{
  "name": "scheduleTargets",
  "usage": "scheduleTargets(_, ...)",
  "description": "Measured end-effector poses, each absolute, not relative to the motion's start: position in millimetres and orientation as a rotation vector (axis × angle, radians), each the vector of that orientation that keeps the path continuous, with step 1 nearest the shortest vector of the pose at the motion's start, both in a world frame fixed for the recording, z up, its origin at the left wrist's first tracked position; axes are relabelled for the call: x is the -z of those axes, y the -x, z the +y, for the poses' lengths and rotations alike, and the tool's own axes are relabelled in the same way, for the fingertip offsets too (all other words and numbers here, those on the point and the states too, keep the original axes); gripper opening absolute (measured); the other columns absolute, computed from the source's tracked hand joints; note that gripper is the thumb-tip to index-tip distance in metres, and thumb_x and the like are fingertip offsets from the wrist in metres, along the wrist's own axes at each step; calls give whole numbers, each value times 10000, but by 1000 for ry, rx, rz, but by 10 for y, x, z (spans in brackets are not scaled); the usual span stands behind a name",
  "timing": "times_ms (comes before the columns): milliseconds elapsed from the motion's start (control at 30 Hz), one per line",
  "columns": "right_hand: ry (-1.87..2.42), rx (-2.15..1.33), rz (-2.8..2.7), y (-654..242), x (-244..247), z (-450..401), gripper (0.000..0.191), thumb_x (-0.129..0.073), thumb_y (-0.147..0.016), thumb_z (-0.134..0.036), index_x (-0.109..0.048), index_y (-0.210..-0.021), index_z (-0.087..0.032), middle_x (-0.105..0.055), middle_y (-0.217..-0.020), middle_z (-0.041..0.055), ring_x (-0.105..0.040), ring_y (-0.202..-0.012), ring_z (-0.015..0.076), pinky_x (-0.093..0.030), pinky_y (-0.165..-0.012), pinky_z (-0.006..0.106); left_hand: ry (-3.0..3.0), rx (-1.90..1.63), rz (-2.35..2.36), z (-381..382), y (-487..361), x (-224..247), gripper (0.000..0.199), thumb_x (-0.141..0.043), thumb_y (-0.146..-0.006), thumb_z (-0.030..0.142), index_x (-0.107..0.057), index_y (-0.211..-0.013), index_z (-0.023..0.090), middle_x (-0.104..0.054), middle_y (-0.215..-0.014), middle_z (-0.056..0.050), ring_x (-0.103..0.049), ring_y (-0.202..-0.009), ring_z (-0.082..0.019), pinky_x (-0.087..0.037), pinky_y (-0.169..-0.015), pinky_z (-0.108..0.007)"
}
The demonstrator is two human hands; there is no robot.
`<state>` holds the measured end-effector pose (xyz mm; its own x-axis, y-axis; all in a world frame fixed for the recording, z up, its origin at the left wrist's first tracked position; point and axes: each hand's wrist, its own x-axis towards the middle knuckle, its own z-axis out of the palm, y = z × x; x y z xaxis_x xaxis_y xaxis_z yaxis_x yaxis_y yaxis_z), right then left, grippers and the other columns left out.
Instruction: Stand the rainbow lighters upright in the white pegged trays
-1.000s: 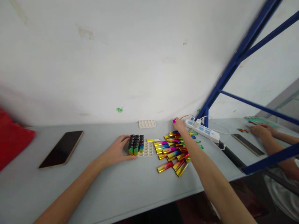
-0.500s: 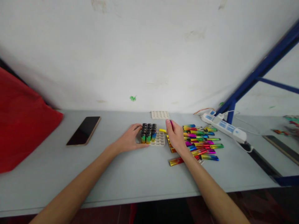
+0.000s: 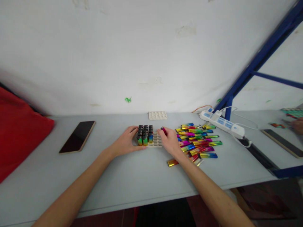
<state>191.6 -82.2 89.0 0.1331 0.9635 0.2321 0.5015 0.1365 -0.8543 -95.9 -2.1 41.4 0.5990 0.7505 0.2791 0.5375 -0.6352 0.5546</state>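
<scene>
A white tray (image 3: 155,145) with rows of round holes lies on the table before me. Several lighters (image 3: 145,134) with black tops and shiny, colour-shaded bodies stand upright in its left part. My left hand (image 3: 125,142) is curved around this group, thumb at the front and fingers at the back left. Over the tray's right side, my right hand (image 3: 169,140) is closed on a magenta lighter (image 3: 163,130), whose dark end sticks up past the fingers. To the right lies a loose pile of shiny, multicoloured lighters (image 3: 197,143), partly hidden by my right hand and forearm.
A second white holed tray (image 3: 157,115) lies against the wall. A phone (image 3: 78,136) is at left, near a red cloth (image 3: 21,126). On the right are a white power strip (image 3: 222,123), a blue metal frame (image 3: 248,72) and another person's hand (image 3: 297,126).
My right hand has moved left from the pile's edge to the tray, carrying the magenta lighter. My left hand stays around the standing lighters. The camera view has shifted slightly.
</scene>
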Motion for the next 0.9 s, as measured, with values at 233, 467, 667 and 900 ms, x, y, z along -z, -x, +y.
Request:
scheduleTargets(233, 1361, -469, -1707, -2034, -953, -869, 366, -500, -1279, -572, -617, -1049, -312, -699, -883, 20, -675, -864, 275, -529, -842, 362, -2421, -702, 1038, -40, 937, -433, 1016, -1050, -868, 881, -804, -1608, 230, -776, -1714, -223, -731, -1629, -502, -583, -1461, -682)
scheduleTargets(467, 1346, -310, -1978, -2189, -1016, -901, 567, -621, -1306, -633, -601, -851, -296, -729, -827, 43, -663, -801, 244, -497, -804, 348, -2418, -693, 1021, -77, 921, -473, 1008, -1059, -871, 881, -815, -1608, 238, -777, -1708, -217, -731, -1626, -491, -586, -1456, -667)
scheduleTargets(667, 1226, -523, -2117, -2244, -1023, -929, 463, -797, -1279, -512, -735, -904, -248, -821, -821, 17, -726, -737, 203, -484, -761, 295, -2418, -713, 1000, -83, 919, -473, 970, -1077, -882, 830, -812, -1628, 270, -776, -1725, -195, -739, -1618, -480, -590, -1451, -659)
scheduleTargets(900, 1282, -510, -2311, -2189, -1029, -926, 107, -872, -1254, -337, -866, -1241, -232, -942, -1144, 117, -891, -1013, 293, -602, -909, 336, -2412, -706, 967, -93, 909, -488, 921, -1061, -904, 822, -808, -1589, 262, -775, -1721, -198, -724, -1645, -471, -582, -1466, -644)
